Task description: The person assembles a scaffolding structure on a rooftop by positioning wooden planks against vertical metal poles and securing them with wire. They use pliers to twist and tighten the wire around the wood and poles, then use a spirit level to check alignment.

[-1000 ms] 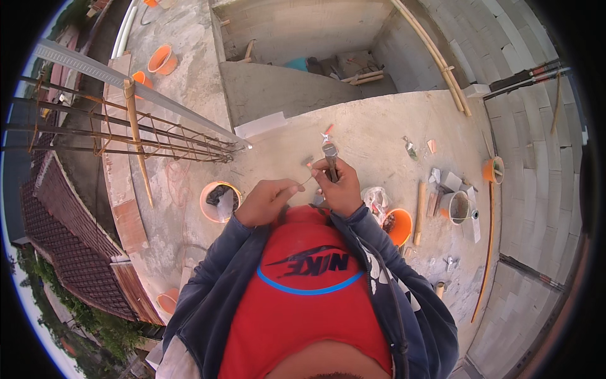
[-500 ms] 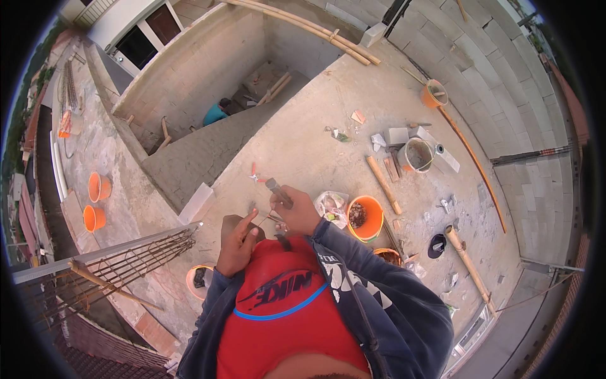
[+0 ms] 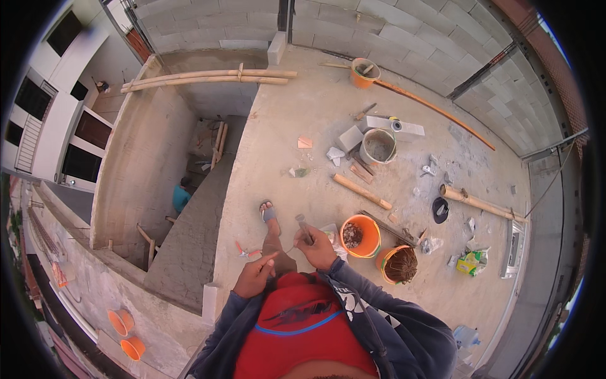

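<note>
In my right hand (image 3: 317,248) is a short grey tool with a slim shaft (image 3: 305,228), its small blunt end pointing away from me; its exact kind is unclear. A thin wire-like strand (image 3: 289,249) runs from this hand toward my left. Closed fingers and a stretched forefinger show on my left hand (image 3: 254,276), its fingertip near the strand; whatever it pinches is too small to make out. Red-handled pliers (image 3: 246,250) lie on the concrete just beyond the left hand. My sandalled foot (image 3: 268,211) stands beyond both hands.
To the right stand an orange bucket of rubble (image 3: 369,235) and another of brown strands (image 3: 399,265). A cement-stained bucket (image 3: 379,146), blocks (image 3: 350,138) and bamboo poles (image 3: 362,191) lie farther out. Left, the slab edge drops to a pit with a person in teal (image 3: 181,197).
My view has swung left, so the pit and buckets sit differently. My foot now shows beyond the hands. The right hand still holds the grey tool; the left remains close beside it.
</note>
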The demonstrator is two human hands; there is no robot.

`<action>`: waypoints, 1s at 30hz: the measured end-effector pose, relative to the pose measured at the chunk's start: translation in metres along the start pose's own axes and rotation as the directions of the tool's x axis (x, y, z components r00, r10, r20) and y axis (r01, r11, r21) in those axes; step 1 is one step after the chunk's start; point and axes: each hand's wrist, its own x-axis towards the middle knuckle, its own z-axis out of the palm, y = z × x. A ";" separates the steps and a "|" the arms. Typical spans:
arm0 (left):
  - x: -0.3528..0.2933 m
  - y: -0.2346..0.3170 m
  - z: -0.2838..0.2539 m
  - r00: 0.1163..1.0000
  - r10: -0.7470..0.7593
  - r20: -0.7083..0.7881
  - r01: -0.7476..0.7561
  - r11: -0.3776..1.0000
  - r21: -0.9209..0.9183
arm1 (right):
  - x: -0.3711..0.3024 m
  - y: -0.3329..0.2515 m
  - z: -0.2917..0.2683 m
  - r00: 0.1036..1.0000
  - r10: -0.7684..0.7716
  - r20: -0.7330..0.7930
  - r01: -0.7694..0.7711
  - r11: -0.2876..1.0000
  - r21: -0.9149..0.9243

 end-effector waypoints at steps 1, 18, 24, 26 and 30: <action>0.032 0.000 -0.011 0.997 0.055 0.055 -0.055 0.998 -0.005 | 0.019 -0.013 -0.011 0.998 0.022 -0.053 -0.026 0.997 -0.074; 0.381 0.173 -0.097 0.792 -0.041 0.610 -0.120 0.968 0.222 | 0.215 -0.133 -0.120 0.812 0.058 -0.581 -0.060 0.998 0.017; 0.473 0.226 -0.029 0.634 -0.127 0.763 -0.225 0.913 0.339 | 0.227 -0.095 -0.189 0.599 0.077 -0.797 0.089 0.983 0.162; 0.502 0.232 -0.006 0.603 -0.086 0.793 -0.287 0.904 0.316 | 0.231 -0.077 -0.207 0.512 0.114 -0.851 0.170 0.958 0.230; 0.524 0.263 0.054 0.457 -0.175 0.872 -0.383 0.846 0.371 | 0.203 -0.053 -0.217 0.250 0.218 -0.943 0.324 0.899 0.293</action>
